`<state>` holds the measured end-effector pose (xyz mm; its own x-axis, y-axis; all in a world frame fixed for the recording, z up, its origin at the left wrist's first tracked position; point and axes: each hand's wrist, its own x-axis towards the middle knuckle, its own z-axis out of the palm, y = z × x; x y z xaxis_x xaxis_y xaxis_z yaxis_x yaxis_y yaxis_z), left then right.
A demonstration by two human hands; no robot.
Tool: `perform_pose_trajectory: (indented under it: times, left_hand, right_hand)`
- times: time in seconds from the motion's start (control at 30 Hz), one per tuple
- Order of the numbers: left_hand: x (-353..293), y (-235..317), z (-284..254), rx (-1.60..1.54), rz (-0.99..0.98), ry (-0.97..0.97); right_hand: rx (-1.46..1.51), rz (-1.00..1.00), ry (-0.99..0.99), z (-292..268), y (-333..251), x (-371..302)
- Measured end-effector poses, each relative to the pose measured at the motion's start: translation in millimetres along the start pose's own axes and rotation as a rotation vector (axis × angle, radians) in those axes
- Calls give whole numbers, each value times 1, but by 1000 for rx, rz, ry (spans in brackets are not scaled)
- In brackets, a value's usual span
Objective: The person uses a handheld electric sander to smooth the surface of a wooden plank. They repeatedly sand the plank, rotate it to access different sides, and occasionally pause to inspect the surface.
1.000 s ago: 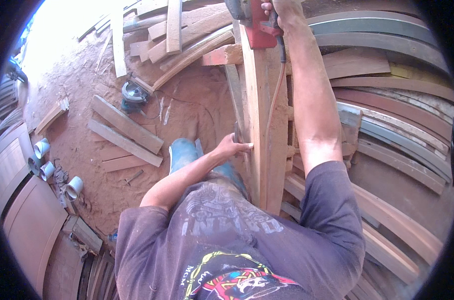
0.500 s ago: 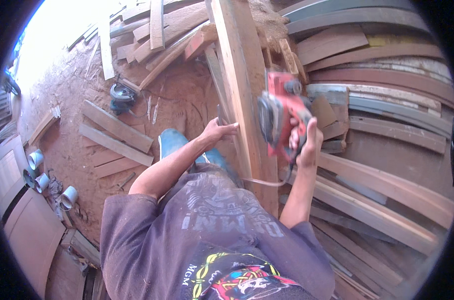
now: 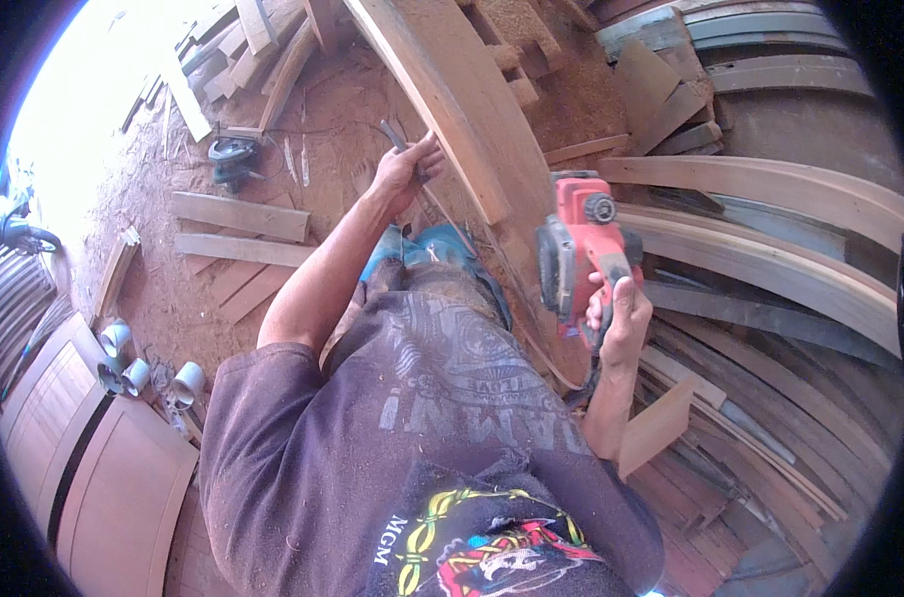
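My right hand [image 3: 621, 323] is wrapped around the rear handle of a red electric planer [image 3: 583, 214], holding it up to the right of the wood. A long pale wooden beam [image 3: 437, 114] runs away from me, its near end beside the planer, over a wider board [image 3: 516, 249]. My left hand [image 3: 407, 171] is closed on a thin dark grey bar [image 3: 392, 134], whose exact kind I cannot make out. Its fingertips are at the beam's left side. From the planer's handle the cord [image 3: 561, 378] loops down toward my body.
A circular saw [image 3: 235, 161] sits on the dusty ground at left, near several loose boards [image 3: 241, 216]. White cups [image 3: 187, 382] and wooden panels [image 3: 123, 488] are at lower left. Stacked planks [image 3: 770, 269] fill the right side. Notched wood blocks [image 3: 516, 40] lie beyond the beam.
The view has shifted, and the beam's near end now shows farther from me. My right hand has brought the planer lower in view. My left hand has moved forward, still beside the beam.
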<state>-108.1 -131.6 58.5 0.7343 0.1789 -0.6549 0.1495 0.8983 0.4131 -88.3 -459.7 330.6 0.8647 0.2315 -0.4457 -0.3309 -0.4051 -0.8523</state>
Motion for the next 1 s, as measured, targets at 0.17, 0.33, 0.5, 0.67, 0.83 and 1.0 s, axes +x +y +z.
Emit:
perform_pose_trajectory:
  times: [0.17, 0.33, 0.5, 0.67, 0.83, 1.0]
  left_hand:
    - [-3, -3, 3, -76, 41, -26]
    - [-7, -1, 13, -78, 89, 7]
    - [8, -15, -1, -87, 108, 9]
    - [7, -20, 3, -84, 105, 73]
    - [-5, -17, 10, -71, 121, 113]
    - [-5, -25, 3, -100, 111, 72]
  right_hand:
    - [-1, 18, -137, 12, 2, -23]
    - [-310, -44, -248, 30, 10, -7]
    - [-206, 53, -311, 51, -8, 14]
    - [-167, 62, -335, 69, -20, 39]
    - [-165, 41, -350, 80, -29, 54]
    - [-147, 34, -344, 97, -41, 67]
